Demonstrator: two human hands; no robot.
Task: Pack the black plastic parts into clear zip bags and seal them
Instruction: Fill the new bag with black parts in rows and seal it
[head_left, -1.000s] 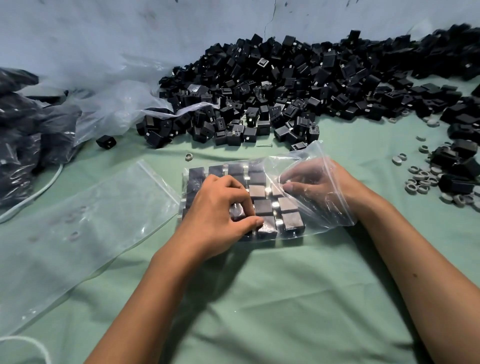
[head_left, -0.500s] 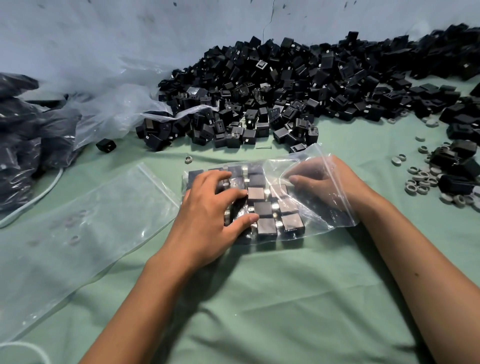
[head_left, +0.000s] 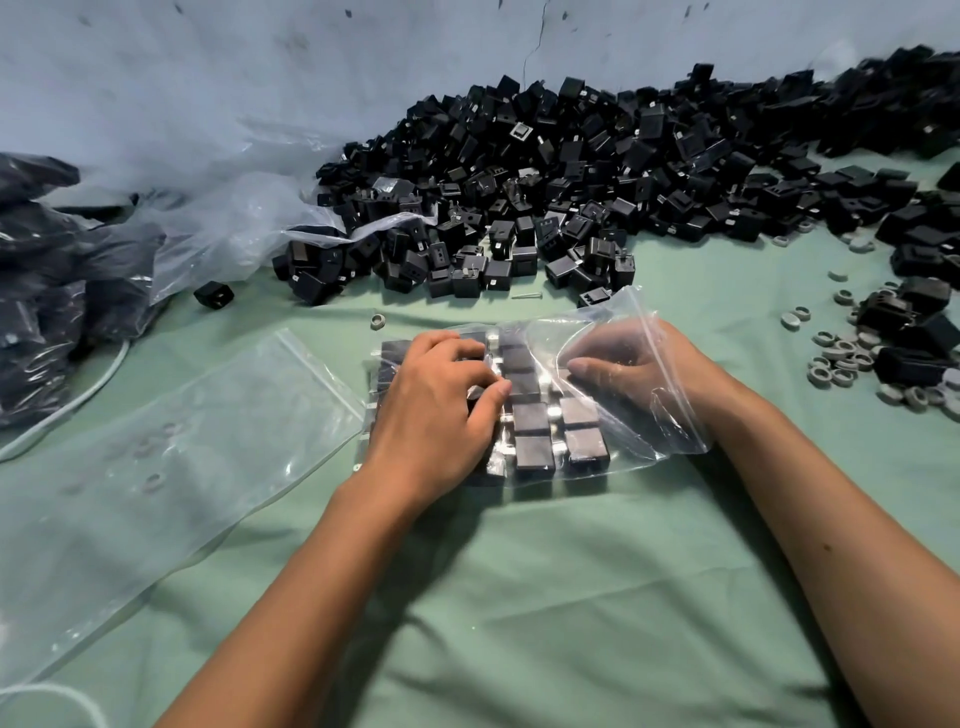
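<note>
Left hand (head_left: 441, 410) flattened since a second ago: then hunched with fingertips pinching at the parts through the film, now spread palm-down over the left columns of parts (head_left: 532, 415), fingers loosely bent and pressing, thumb tip against the middle column. Nothing actually gripped. Right hand (head_left: 631, 366) barely shifted, inside the bag (head_left: 649, 410) through its open mouth on the right, fingers fairly straight and laid on the far right parts; no grasp to be seen through the plastic, though glare hides some detail. Reads as a switch from nudging single pieces to tamping the whole grid flat, so probably near the end of filling this bag, with the seal not yet begun and the mouth gaping around the right wrist.

Bag flat on the green bench (head_left: 519, 597), centre of the scene, directly under the left palm; two near-right columns of parts showing uncovered just right of the thumb. Spare empty bag (head_left: 171, 457) just left of the filled one, touching its left edge. Loose pile (head_left: 597, 171) far behind, well apart from both hands. Grey rings (head_left: 841, 358) scattered to the right.
</note>
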